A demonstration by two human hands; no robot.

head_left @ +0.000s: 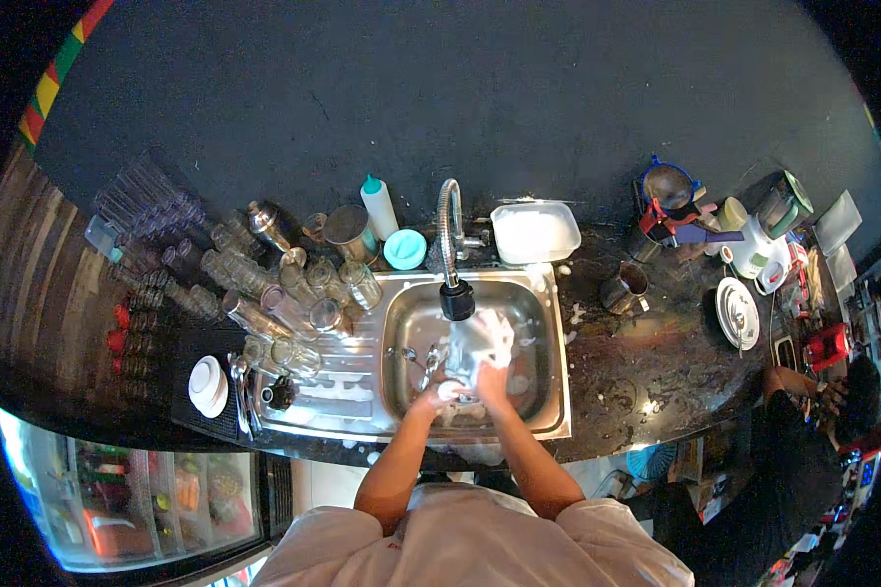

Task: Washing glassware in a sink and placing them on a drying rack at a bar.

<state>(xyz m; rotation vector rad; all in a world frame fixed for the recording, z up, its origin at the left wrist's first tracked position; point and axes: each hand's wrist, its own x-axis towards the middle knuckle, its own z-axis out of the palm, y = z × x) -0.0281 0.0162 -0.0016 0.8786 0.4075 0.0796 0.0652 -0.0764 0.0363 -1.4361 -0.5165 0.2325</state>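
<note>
Both my hands are low inside the steel sink, below the tap. My right hand grips the near end of a whitish, shiny, foam-streaked thing; glare and suds hide its exact kind. Close beside it, my left hand is curled, with white foam at its fingers. What it holds, if anything, I cannot make out. Some metal cutlery lies in the sink, just beyond my left hand. Suds dot the basin's floor and walls.
Glasses and jars crowd the drainboard and counter at left, near stacked white plates. Behind the sink stand a squeeze bottle and a plastic tub. A metal jug, a white lid and another person are at right.
</note>
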